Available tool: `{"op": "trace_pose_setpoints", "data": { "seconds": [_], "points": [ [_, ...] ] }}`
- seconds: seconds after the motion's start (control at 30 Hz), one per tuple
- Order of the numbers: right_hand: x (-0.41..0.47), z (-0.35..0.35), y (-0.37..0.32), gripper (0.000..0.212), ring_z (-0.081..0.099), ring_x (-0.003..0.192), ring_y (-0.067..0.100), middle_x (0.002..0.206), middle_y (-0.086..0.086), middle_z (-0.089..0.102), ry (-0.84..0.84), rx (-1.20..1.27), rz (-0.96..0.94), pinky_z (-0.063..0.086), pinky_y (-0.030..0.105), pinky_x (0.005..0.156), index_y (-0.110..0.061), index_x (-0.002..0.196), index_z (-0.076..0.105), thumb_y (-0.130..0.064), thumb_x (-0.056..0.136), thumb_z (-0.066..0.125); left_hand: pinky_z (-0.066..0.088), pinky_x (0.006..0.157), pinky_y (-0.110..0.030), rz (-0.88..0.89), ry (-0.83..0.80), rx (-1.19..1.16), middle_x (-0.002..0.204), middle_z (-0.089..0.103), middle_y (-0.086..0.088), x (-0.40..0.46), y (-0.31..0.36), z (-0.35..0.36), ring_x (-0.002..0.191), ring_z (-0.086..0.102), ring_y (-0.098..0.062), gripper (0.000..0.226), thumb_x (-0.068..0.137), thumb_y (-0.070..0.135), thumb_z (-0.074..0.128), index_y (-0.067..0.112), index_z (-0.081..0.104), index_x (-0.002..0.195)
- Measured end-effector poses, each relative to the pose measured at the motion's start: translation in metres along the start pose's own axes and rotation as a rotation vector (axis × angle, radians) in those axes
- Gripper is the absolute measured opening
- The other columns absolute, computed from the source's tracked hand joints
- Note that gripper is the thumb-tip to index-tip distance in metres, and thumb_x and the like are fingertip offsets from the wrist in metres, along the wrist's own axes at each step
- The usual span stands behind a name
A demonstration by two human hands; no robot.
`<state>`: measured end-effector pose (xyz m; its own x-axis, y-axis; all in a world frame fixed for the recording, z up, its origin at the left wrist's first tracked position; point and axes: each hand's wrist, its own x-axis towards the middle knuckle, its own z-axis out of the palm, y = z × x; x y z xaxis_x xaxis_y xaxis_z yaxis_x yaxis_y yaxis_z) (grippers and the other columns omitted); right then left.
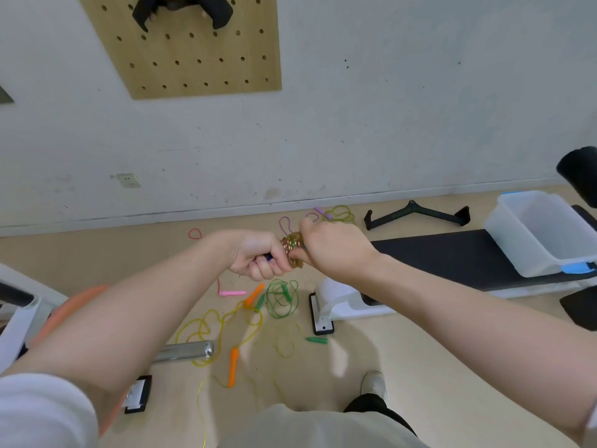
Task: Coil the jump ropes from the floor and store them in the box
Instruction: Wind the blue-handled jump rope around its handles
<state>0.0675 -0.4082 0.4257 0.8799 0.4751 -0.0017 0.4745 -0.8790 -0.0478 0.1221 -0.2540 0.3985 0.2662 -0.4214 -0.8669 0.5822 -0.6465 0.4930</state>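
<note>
olive coiled jump rope [292, 248] sits clamped between both hands, left hand [258, 253] and right hand [332, 250] gripping it.

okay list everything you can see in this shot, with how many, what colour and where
coiled rope: one, gold-brown, held between both hands
loose ropes: several, on the floor; green, yellow with orange handles, pink, olive with purple handles
box: one, translucent white, blue clips, on the bench
bench: one, black pad, right
metal bar: one, silver, floor left
black handle bar: one, by the wall
pegboard: one, wooden, on the wall
left hand: grips the coil's handles
right hand: pinches the coil
</note>
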Motion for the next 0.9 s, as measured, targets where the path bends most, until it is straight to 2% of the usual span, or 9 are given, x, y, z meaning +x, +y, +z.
{"op": "trace_pose_setpoints", "data": {
  "seconds": [0.13, 0.27, 0.37, 0.5, 0.57, 0.63, 0.73, 0.8, 0.9],
  "points": [
    [0.001, 0.003, -0.008, 0.063, 0.063, 0.086, 0.033, 0.098, 0.013, 0.062, 0.01, -0.091, 0.039, 0.034, 0.032, 0.054, -0.005, 0.142, 0.019, -0.044, 0.096, 0.038, 0.012, 0.029, -0.009, -0.027, -0.014, 0.009, 0.041, 0.032, 0.009, -0.004, 0.003, -0.002, 0.024, 0.021, 0.003, 0.032, 0.091, 0.003, 0.029, 0.016, 0.031, 0.062],
    [0.0, 0.002, -0.001, 0.041, 0.062, 0.093, 0.033, 0.102, 0.011, 0.063, -0.053, -0.027, -0.064, 0.037, 0.032, 0.059, -0.009, 0.118, 0.044, -0.042, 0.093, 0.042, 0.013, 0.028, -0.009, -0.066, -0.01, -0.004, 0.04, 0.033, 0.008, -0.005, 0.005, 0.001, 0.023, 0.022, 0.002, 0.034, 0.092, 0.005, 0.029, 0.014, 0.032, 0.059],
    [0.0, 0.001, 0.003, 0.051, 0.063, 0.089, 0.03, 0.099, 0.006, 0.062, -0.108, -0.106, -0.128, 0.039, 0.031, 0.06, -0.01, 0.117, 0.042, -0.048, 0.084, 0.057, 0.012, 0.026, -0.009, -0.049, 0.019, -0.05, 0.04, 0.032, 0.007, -0.001, 0.008, 0.005, 0.022, 0.022, 0.001, 0.035, 0.091, 0.006, 0.03, 0.013, 0.035, 0.057],
    [0.008, 0.003, 0.016, 0.047, 0.063, 0.097, 0.031, 0.11, 0.007, 0.064, 0.009, -0.181, -0.028, 0.046, 0.035, 0.071, -0.012, 0.118, 0.043, -0.046, 0.088, 0.054, 0.015, 0.027, -0.01, 0.094, 0.086, -0.189, 0.043, 0.039, 0.003, -0.006, 0.026, 0.013, 0.025, 0.025, -0.001, 0.024, 0.085, 0.01, 0.026, 0.006, 0.042, 0.068],
    [0.009, 0.002, 0.029, 0.047, 0.062, 0.097, 0.03, 0.105, 0.008, 0.064, 0.032, -0.014, 0.089, 0.04, 0.032, 0.066, -0.013, 0.116, 0.046, -0.049, 0.086, 0.056, 0.026, 0.032, -0.012, 0.218, 0.098, -0.236, 0.049, 0.049, -0.002, -0.015, 0.034, 0.011, 0.031, 0.033, -0.006, 0.026, 0.086, 0.022, 0.029, 0.006, 0.046, 0.076],
    [0.008, 0.002, 0.041, 0.044, 0.06, 0.089, 0.027, 0.096, 0.01, 0.066, 0.068, 0.347, 0.197, 0.037, 0.031, 0.064, -0.011, 0.109, 0.055, -0.045, 0.083, 0.063, 0.033, 0.04, -0.016, 0.328, 0.104, -0.22, 0.054, 0.052, 0.0, -0.02, 0.035, 0.006, 0.04, 0.038, -0.009, 0.039, 0.089, 0.043, 0.033, 0.009, 0.051, 0.082],
    [0.005, 0.007, 0.05, 0.025, 0.06, 0.07, 0.008, 0.08, -0.002, 0.07, 0.098, 0.983, 0.244, 0.045, 0.027, 0.064, -0.011, 0.102, 0.064, -0.03, 0.086, 0.064, 0.041, 0.064, -0.021, 0.53, 0.322, -0.081, 0.072, 0.056, 0.004, -0.011, 0.028, 0.005, 0.064, 0.049, -0.012, 0.044, 0.091, 0.056, 0.039, 0.017, 0.06, 0.096],
    [0.004, 0.012, 0.047, 0.02, 0.042, 0.043, 0.002, 0.051, -0.014, 0.053, 0.039, 1.27, 0.273, 0.032, 0.015, 0.044, -0.012, 0.105, 0.062, -0.026, 0.092, 0.056, 0.044, 0.084, -0.026, 0.663, 0.333, -0.108, 0.094, 0.066, 0.002, 0.0, 0.022, 0.013, 0.089, 0.061, -0.014, 0.038, 0.087, 0.051, 0.053, 0.019, 0.061, 0.106],
    [0.005, 0.021, 0.036, 0.024, 0.02, 0.035, 0.006, 0.043, -0.007, 0.027, -0.039, 1.537, 0.259, 0.018, 0.016, 0.037, -0.013, 0.113, 0.057, -0.028, 0.097, 0.046, 0.053, 0.079, -0.036, 0.749, 0.284, -0.334, 0.102, 0.064, -0.012, 0.012, 0.018, 0.033, 0.089, 0.066, -0.024, 0.05, 0.08, 0.046, 0.064, 0.011, 0.054, 0.114]
  ]
}}
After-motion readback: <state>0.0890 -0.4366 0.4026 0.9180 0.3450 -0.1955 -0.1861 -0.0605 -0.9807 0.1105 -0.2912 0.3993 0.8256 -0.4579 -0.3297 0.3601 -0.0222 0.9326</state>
